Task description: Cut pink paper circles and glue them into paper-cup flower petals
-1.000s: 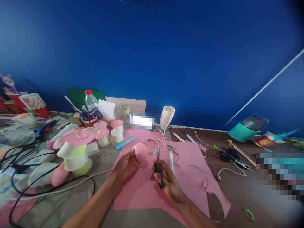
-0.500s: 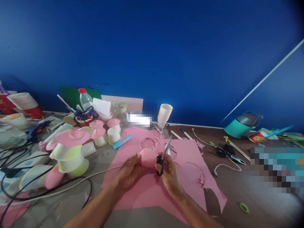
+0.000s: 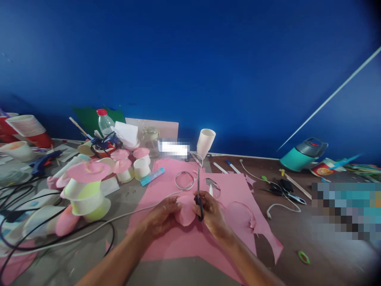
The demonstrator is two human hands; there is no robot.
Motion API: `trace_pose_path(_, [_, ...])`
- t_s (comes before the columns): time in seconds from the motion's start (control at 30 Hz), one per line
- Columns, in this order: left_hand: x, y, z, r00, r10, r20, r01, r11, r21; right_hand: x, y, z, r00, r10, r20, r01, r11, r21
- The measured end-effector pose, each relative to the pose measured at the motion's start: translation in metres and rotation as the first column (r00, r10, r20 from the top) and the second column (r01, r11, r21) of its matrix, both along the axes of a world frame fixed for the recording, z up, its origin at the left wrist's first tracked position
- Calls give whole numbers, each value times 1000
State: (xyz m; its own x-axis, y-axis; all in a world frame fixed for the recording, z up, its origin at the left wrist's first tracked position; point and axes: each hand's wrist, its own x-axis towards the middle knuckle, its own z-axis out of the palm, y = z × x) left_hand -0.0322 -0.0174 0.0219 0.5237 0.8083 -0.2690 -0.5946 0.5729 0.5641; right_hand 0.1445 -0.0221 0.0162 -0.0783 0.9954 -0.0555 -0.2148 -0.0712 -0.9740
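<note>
A small pink paper piece [image 3: 185, 212] is pinched in the left hand [image 3: 160, 216]; black-handled scissors [image 3: 199, 198] are gripped in the right hand [image 3: 212, 212], blades toward 12 o'clock. The piece is judged light, thin, easily creased; best held by its edge. A pink sheet [image 3: 178, 242] lies beneath on the tabletop [image 3: 297, 238].

Brown table [image 3: 297, 234] carries pink paper sheet [image 3: 190, 242] (cut-outs), cups [image 3: 141, 167], cables [image 3: 59, 234]

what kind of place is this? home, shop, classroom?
Looks like a paper-craft work table against a blue wall, though which of those is unclear. Left hand holds a pink paper piece, right hand holds scissors; paper cups and a glue gun lie around.
</note>
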Motion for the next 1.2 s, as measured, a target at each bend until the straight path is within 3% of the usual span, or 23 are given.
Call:
trace_pose_path(0.1, [-1,2,-1,1000,21,-6,-21,999,44,2,-4,4,1000,7,-4,-7,1000,4])
trace_pose_path(0.3, [-8,13,-7,949,316,14,-314,946,-79,6,-10,7,977,206,50,-206,978,1])
trace_pose_path(0.4, [-8,17,-7,912,407,47,-398,907,-139,5,-12,4,958,274,83,-275,961,-1])
trace_pose_path(0.57, [-7,19,-5,913,398,95,-385,914,-129,2,-14,-2,946,311,95,-311,950,-9])
trace_pose_path(1.2, [-5,17,-8,931,364,9,-364,931,-17,-2,-14,1,940,334,65,-334,943,-8])
